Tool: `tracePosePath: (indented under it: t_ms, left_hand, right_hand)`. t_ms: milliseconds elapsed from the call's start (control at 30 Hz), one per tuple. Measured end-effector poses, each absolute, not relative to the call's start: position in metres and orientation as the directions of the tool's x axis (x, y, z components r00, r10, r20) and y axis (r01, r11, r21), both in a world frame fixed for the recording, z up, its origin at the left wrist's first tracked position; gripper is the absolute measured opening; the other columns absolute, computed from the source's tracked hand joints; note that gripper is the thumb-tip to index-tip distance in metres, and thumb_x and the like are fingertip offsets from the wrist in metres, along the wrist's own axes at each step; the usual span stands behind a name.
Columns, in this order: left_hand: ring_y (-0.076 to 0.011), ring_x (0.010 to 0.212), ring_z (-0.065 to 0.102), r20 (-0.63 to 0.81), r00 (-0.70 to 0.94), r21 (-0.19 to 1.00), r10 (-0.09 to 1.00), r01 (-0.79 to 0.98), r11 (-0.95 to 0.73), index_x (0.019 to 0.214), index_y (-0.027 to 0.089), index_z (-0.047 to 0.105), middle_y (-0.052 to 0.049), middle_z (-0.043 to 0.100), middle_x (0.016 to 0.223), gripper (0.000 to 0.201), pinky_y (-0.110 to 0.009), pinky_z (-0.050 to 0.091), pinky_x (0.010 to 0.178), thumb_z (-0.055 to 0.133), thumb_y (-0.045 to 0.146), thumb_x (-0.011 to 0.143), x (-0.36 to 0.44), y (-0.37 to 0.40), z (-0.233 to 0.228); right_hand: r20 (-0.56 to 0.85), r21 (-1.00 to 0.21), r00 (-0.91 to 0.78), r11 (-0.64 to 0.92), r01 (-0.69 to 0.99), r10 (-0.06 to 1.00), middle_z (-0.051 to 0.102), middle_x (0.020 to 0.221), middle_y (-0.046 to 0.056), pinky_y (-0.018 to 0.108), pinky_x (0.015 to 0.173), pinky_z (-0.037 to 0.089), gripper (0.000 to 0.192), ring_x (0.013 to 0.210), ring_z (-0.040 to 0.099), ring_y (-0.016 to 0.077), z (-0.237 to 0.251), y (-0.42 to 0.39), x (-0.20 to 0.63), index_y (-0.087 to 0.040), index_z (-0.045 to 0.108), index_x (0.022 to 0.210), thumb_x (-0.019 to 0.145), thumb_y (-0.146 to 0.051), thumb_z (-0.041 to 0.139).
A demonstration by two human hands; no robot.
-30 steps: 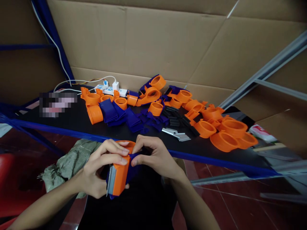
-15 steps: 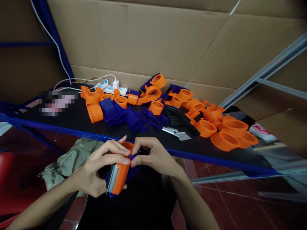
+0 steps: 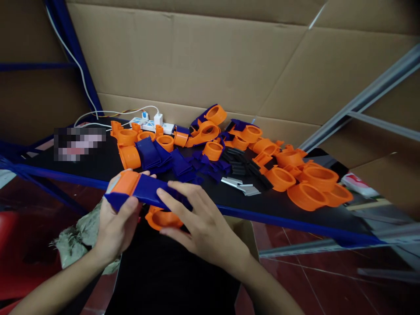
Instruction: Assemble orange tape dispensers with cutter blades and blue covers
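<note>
Just in front of the shelf's edge, both hands are on an orange and blue packing tape dispenser (image 3: 149,190). My left hand (image 3: 114,229) grips its orange end, with the thumb over the blue flap and the other fingers mostly hidden behind. The fingers of my right hand (image 3: 210,229) lie over the blue plate's far end, while its thumb is by the orange ring (image 3: 160,219) underneath. Beyond my hands lie blue flat plates (image 3: 151,153), small blue pieces (image 3: 210,165), black strips (image 3: 238,162) and silver metal blades (image 3: 239,185).
Orange dispenser bodies (image 3: 308,194) are heaped on the right of the black shelf (image 3: 85,170), with others at the back. A white power strip (image 3: 167,127) with cables lies behind. Cardboard (image 3: 210,57) backs the shelf. A red seat (image 3: 26,253) and a sack (image 3: 70,245) are at lower left.
The dispenser has been turned over: its blue plate now faces up, and the serrated blade is out of sight. My left hand has shifted left; my right hand has spread along the plate.
</note>
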State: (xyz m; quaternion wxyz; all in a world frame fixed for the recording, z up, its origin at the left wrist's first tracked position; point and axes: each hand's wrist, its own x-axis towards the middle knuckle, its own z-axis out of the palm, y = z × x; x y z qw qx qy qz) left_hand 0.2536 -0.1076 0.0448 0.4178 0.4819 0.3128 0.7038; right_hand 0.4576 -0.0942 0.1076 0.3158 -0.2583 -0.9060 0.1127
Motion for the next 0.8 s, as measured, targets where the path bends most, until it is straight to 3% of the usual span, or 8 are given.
tracePosePath:
  t_ms: [100,267,333,467,600,700,800]
  left_hand:
    - [-0.0277,0.122,0.06,0.269,-0.153,0.818,0.951,-0.485,-0.31,0.131,0.026,0.054,-0.009,0.062,0.134,0.036,-0.042,0.056,0.096,0.055,0.037,0.096,0.255,-0.099,0.049]
    - [-0.0282,0.129,0.054,0.23,-0.012,0.779,0.973,-0.598,-0.192,0.133,0.028,0.053,-0.009,0.059,0.14,0.041,-0.05,0.053,0.098,0.041,0.046,0.099,0.26,-0.093,0.054]
    - [-0.0304,0.131,0.053,0.241,0.07,0.805,0.968,-0.571,-0.16,0.138,0.026,0.051,-0.012,0.058,0.141,0.043,-0.054,0.049,0.102,0.044,0.041,0.098,0.263,-0.094,0.051]
    - [-0.0337,0.129,0.055,0.203,0.363,0.909,0.909,-0.415,-0.038,0.133,0.021,0.058,-0.017,0.062,0.136,0.04,-0.055,0.045,0.104,0.051,0.035,0.097,0.27,-0.097,0.039]
    - [-0.0296,0.117,0.064,0.109,0.485,0.973,0.867,-0.231,0.006,0.127,0.021,0.063,-0.015,0.068,0.127,0.035,-0.051,0.046,0.103,0.049,0.035,0.099,0.272,-0.098,0.039]
    - [-0.0272,0.111,0.067,0.075,0.522,0.992,0.85,-0.129,-0.008,0.119,0.02,0.068,-0.014,0.071,0.121,0.031,-0.047,0.049,0.1,0.049,0.036,0.1,0.271,-0.098,0.044]
    - [-0.0261,0.107,0.068,0.084,0.517,0.994,0.852,-0.101,-0.037,0.113,0.02,0.071,-0.013,0.072,0.118,0.03,-0.045,0.051,0.096,0.049,0.036,0.1,0.269,-0.096,0.046]
  right_hand:
    - [0.52,-0.341,-0.648,0.831,0.44,0.557,0.063,0.127,0.013,0.043,0.102,0.047,0.047,0.117,0.058,0.0261,0.116,-0.084,0.456,-0.023,0.053,0.143,0.096,-0.019,0.054]
    - [0.478,-0.561,-0.582,0.738,0.374,0.658,0.074,0.109,0.006,0.034,0.089,0.052,0.026,0.097,0.068,0.0213,0.154,-0.006,0.455,-0.021,0.074,0.114,0.092,-0.028,0.063]
    - [0.496,-0.576,-0.507,0.704,0.415,0.705,0.075,0.104,0.008,0.036,0.087,0.052,0.025,0.095,0.068,0.0222,0.171,0.04,0.453,-0.017,0.076,0.109,0.088,-0.028,0.068]
    - [0.616,-0.464,-0.246,0.597,0.655,0.748,0.072,0.098,0.014,0.043,0.093,0.049,0.03,0.101,0.065,0.0277,0.193,0.136,0.444,-0.008,0.072,0.112,0.086,-0.02,0.069]
    - [0.444,-0.526,-0.102,0.351,0.775,0.89,0.067,0.089,0.019,0.05,0.084,0.052,0.023,0.095,0.068,0.0326,0.191,0.212,0.436,0.002,0.071,0.101,0.087,-0.015,0.065]
    - [0.367,-0.528,-0.076,0.274,0.804,0.927,0.066,0.086,0.017,0.052,0.076,0.055,0.025,0.087,0.071,0.0326,0.183,0.243,0.435,-0.001,0.072,0.097,0.09,-0.022,0.061]
    - [0.416,-0.5,-0.159,0.371,0.782,0.895,0.067,0.091,0.018,0.055,0.08,0.054,0.03,0.093,0.07,0.0335,0.177,0.253,0.438,-0.003,0.071,0.102,0.094,-0.028,0.056]
